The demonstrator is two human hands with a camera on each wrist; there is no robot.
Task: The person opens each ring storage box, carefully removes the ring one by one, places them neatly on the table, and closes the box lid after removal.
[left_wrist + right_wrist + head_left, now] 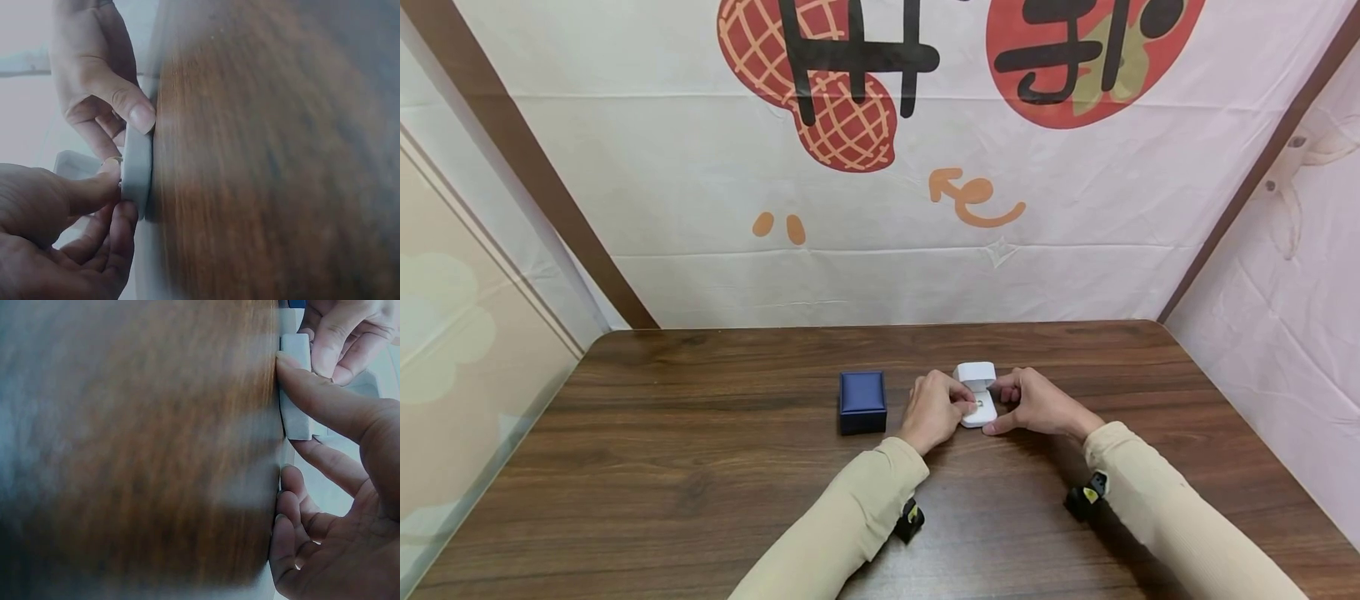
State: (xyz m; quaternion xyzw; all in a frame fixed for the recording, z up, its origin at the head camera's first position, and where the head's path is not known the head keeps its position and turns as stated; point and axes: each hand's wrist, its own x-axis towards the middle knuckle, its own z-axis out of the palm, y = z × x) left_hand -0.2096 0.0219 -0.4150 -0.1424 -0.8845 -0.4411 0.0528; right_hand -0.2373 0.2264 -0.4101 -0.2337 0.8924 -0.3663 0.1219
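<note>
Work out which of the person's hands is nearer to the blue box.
Left: the left hand is just to the right of the blue box; the right hand is farther right, beyond the open white box.

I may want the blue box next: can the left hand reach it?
Probably yes: nothing visible stands between the left hand and the blue box beside it, though that hand is at the white box.

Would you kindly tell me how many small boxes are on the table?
2: the blue box stands left of the left hand; the open white box sits between it and the right hand.
</note>
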